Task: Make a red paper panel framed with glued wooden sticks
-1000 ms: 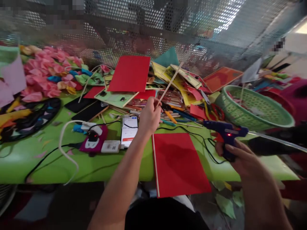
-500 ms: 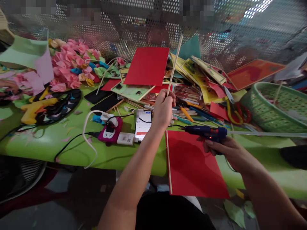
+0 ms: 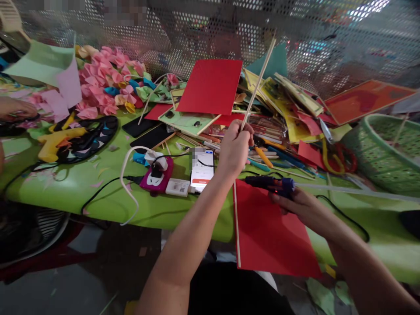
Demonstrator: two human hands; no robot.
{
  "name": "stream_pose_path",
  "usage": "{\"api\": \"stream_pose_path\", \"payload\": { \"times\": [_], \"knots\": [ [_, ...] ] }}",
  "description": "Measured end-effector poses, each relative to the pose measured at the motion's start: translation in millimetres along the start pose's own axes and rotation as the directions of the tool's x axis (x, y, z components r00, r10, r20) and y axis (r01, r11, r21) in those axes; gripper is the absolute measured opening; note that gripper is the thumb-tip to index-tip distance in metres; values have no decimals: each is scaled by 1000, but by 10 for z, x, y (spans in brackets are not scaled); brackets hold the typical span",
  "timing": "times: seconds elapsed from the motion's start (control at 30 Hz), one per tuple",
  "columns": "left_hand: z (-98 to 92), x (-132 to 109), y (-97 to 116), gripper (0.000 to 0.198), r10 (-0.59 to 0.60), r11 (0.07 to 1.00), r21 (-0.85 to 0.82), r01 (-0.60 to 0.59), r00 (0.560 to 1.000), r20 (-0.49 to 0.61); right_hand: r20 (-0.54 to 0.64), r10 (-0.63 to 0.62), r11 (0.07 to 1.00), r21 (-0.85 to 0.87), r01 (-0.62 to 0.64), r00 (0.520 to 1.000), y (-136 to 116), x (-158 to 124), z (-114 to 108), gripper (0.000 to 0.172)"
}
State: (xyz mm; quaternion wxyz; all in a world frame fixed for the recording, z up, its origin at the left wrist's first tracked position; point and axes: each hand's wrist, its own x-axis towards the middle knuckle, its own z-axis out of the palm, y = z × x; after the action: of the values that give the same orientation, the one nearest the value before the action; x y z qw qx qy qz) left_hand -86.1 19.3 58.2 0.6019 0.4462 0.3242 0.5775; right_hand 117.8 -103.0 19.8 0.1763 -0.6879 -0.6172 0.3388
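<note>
My left hand (image 3: pixel 236 146) is closed around the lower end of a thin pale wooden stick (image 3: pixel 260 76), which slants up and to the right. In my right hand (image 3: pixel 295 202) is a dark blue glue gun (image 3: pixel 274 184), its small red light lit and its nozzle pointing left. A long translucent glue stick (image 3: pixel 354 191) runs out of the gun's back. Under the gun lies a red sheet (image 3: pixel 272 236), overhanging the table's front edge. A pale stick (image 3: pixel 237 227) lines the sheet's left edge.
Left of my arm are a phone (image 3: pixel 202 170) and a magenta power strip (image 3: pixel 156 177) with cables. Behind lie another red sheet (image 3: pixel 210 87), scissors (image 3: pixel 330 151) and card scraps. A green basket (image 3: pixel 377 153) stands right. Another person's hand (image 3: pixel 16 108) is far left, near pink paper flowers (image 3: pixel 105 83).
The glue gun has shifted slightly left relative to the red sheet, its nozzle now near the sheet's top left corner. The held stick leans further right. The whole view has shifted a little.
</note>
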Motion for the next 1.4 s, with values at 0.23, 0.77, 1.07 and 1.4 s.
{"api": "stream_pose_path", "payload": {
  "times": [0.23, 0.77, 1.07, 1.4],
  "knots": [
    [0, -7, -7, 16, 26, 1000, -2, -26, 999, 27, 11, -5, 1000, -30, 5, 1000, 10, 20, 8, 55],
    [-6, -14, -21, 17, 7, 1000, 3, -7, 999, 41, 33, 14, 996, -89, -11, 999, 45, 25, -7, 52],
    [-8, -3, -70, 12, -2, 1000, 22, 1, 999, 39, 36, 11, 997, -83, -8, 999, 14, 67, 11, 55],
    [2, -24, -11, 16, -29, 1000, 10, 29, 999, 24, 21, 15, 995, -99, -13, 1000, -27, 7, -42, 53]
  ]
}}
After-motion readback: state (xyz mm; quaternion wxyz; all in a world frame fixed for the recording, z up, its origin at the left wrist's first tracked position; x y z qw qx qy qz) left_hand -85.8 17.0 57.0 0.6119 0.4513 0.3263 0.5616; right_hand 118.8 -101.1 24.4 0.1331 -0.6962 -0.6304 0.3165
